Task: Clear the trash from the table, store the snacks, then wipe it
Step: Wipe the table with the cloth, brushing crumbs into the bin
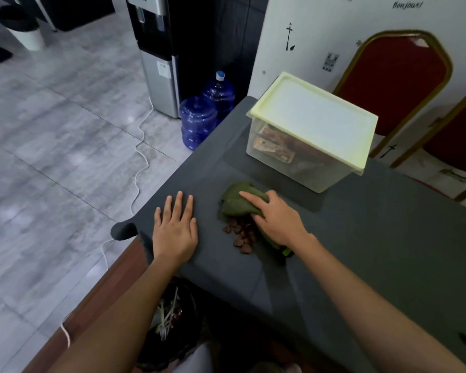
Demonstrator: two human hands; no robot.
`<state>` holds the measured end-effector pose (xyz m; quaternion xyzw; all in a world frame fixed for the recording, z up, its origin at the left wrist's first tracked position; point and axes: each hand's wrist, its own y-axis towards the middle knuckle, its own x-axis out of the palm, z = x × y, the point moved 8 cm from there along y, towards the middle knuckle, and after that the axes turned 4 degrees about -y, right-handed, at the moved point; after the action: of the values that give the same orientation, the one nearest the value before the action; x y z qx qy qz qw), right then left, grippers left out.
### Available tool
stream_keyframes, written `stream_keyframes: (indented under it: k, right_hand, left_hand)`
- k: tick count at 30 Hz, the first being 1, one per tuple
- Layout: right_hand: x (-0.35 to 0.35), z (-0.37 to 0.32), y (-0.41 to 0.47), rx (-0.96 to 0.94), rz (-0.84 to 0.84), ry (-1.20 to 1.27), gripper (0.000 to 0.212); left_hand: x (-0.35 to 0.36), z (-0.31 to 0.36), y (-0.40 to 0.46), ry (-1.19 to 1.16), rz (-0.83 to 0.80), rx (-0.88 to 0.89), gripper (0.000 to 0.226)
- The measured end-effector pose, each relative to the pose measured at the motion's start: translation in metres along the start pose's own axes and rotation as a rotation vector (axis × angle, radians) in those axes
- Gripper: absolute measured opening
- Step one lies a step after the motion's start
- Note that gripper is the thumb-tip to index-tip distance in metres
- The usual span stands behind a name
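— Where's the wiping got to, from where you stand?

— The crumpled olive-green cloth (237, 201) lies on the dark grey tablecloth (361, 238), just in front of the clear plastic storage box with the pale yellow lid (311, 122). The right hand (276, 218) lies on top of it, fingers curled over the bunched fabric, holding it down. The left hand (176, 227) is flat on the table near the edge, fingers spread, gripping nothing.

— And those brown bits?

— A little heap of small brown crumbs (241, 234) touching the near edge of the cloth. The snacks look stored: packets show through the box wall and the lid is on.

— How would that cloth behave?

— Soft and limp, I'd say; light, no stiffness. It'll fold wherever it's pushed, so a flat palm over the middle should drive it better than a pinch at a corner. The crumbs look dry and loose and likely to scatter; I'd gather them toward the edge, above the black-lined bin holding white plastic forks (170, 319). The tablecloth may ruck up, which the left hand looks placed to prevent.
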<state>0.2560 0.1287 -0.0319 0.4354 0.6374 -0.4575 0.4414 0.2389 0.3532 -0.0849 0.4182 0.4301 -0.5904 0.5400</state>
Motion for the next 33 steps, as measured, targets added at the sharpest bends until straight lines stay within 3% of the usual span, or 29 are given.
stream_keyframes:
  k: [4, 7, 13, 18, 21, 24, 27, 30, 33]
  right_hand:
    - [0.006, 0.056, -0.064, 0.551, 0.165, 0.109, 0.061]
    - [0.027, 0.055, -0.089, 0.742, 0.126, 0.099, 0.072]
    - [0.034, -0.009, -0.053, 0.708, 0.177, 0.162, 0.073]
    - [0.030, -0.062, -0.017, 0.493, 0.126, 0.186, 0.071]
    - [0.019, -0.047, -0.012, 0.420, 0.129, 0.219, 0.062]
    - [-0.001, -0.008, -0.010, 0.372, 0.169, 0.081, 0.058]
    - [0.005, 0.018, -0.011, 0.287, 0.003, -0.119, 0.063]
    - [0.017, 0.022, -0.011, 0.275, -0.121, -0.150, 0.066]
    - [0.004, -0.019, 0.001, 0.221, 0.016, -0.078, 0.068]
  left_hand:
    - [0.001, 0.001, -0.002, -0.020, -0.001, -0.002, 0.060]
    - [0.001, 0.001, 0.000, -0.019, 0.007, -0.006, 0.058]
    - [0.003, 0.000, 0.000, -0.011, 0.016, 0.003, 0.056]
    - [0.002, -0.003, 0.004, -0.025, -0.007, 0.044, 0.055]
    - [0.002, -0.009, 0.000, -0.015, -0.038, 0.064, 0.056]
    - [-0.001, -0.018, -0.012, -0.011, -0.012, -0.009, 0.057]
    - [0.003, -0.018, -0.029, 0.004, -0.023, -0.054, 0.058]
    - [0.005, -0.013, -0.036, 0.012, -0.062, -0.071, 0.059]
    - [-0.004, -0.013, -0.041, 0.025, -0.027, -0.122, 0.059]
